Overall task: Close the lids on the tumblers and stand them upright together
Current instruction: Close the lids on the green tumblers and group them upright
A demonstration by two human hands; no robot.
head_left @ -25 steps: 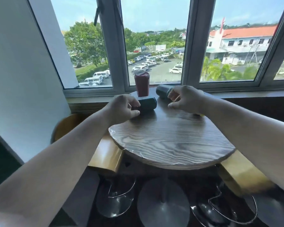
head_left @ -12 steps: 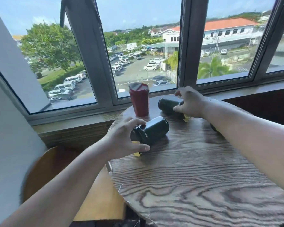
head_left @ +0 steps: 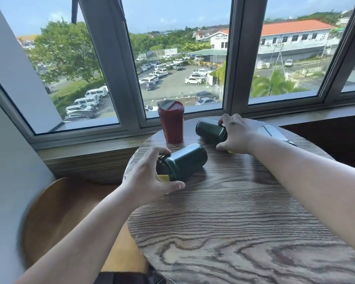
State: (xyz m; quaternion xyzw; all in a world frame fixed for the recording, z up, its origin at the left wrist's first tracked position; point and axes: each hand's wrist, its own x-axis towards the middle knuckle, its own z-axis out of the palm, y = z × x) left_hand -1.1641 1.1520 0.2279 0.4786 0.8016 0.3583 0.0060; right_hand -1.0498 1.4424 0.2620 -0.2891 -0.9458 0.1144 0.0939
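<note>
One green tumbler [head_left: 188, 162] lies sideways, its long axis running away and rightward from the left hand [head_left: 150, 177], which grips its lid end. The other green tumbler [head_left: 209, 130] runs leftward from the right hand [head_left: 237, 134], which is curled round its lid end. A red tumbler [head_left: 171, 124] stands upright beyond the left hand.

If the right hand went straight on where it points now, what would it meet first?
The right hand grips the far green tumbler, so that comes first; beyond it, probably the upright red tumbler, though depth is unclear.
</note>
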